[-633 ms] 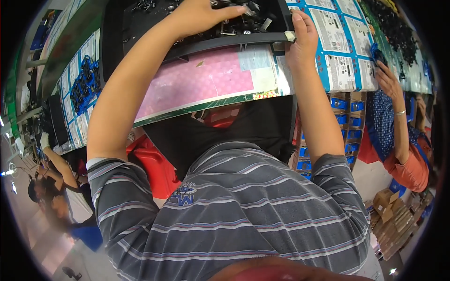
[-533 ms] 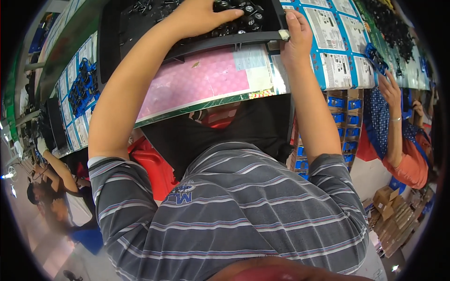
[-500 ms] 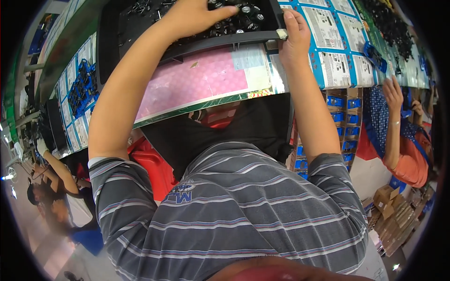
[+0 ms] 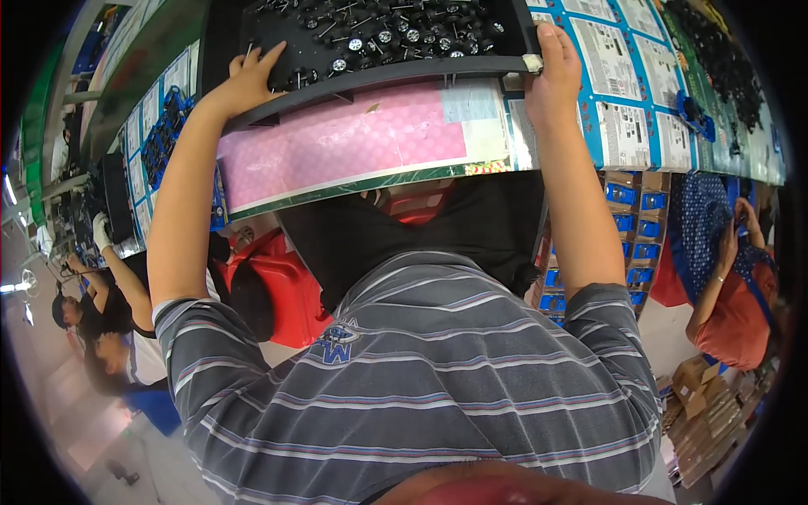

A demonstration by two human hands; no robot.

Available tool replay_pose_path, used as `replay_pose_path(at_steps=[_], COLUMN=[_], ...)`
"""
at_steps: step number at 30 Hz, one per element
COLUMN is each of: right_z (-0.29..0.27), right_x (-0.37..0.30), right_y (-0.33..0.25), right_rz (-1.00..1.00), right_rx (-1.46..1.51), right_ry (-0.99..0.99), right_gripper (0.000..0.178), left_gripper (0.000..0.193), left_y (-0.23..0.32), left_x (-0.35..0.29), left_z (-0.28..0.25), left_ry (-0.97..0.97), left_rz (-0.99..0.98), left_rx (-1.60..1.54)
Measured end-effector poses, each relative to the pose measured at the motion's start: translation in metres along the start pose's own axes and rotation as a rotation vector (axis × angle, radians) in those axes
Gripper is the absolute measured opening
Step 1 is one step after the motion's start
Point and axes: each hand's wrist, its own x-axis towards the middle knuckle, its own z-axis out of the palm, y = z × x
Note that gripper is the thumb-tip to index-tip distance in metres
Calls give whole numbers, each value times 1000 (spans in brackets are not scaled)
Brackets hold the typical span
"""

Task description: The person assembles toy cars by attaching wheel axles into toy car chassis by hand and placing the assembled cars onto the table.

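A black tray point(image 4: 404, 69) lies at the top of the view, its near wall crossing in front of me. Inside are many small toy wheels on metal axles point(image 4: 385, 36), black with silver hubs, spread over the middle and right of the tray. My left hand point(image 4: 246, 82) rests over the tray's near-left part with fingers spread, and I see nothing held in it. At the near-right corner, beside a pale patch of tape, my right hand point(image 4: 554, 74) is closed around the tray's edge.
A pink sheet point(image 4: 337, 147) covers the table in front of the tray. Printed cards point(image 4: 619, 67) lie to the right, with a blue part point(image 4: 695, 116) on them. Blue parts point(image 4: 164, 139) are piled at left. Co-workers sit on both sides; one wears an orange sleeve point(image 4: 736, 316).
My left hand has moved from above the wheels to the tray's left side, uncovering them. The wheels now lie more spread out toward me. My right hand keeps its hold on the corner.
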Motion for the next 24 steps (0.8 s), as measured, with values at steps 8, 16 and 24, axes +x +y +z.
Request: replay_pose_path(at_steps=[8,16,24], right_z=[0,-3,13], right_x=[-1,2,1], right_y=[3,1,8], right_rz=[7,51,-81], right_rx=[-22,81,-47], right_ry=[-14,21,40], right_gripper=[32,33,36], left_gripper=[46,51,29], left_y=[53,87,69], left_x=[15,22,-15], left_z=[-32,-50,-34], left_ry=[-229,-39,631], left_rz=[295,385,306], left_rx=[-749,-1345,-516])
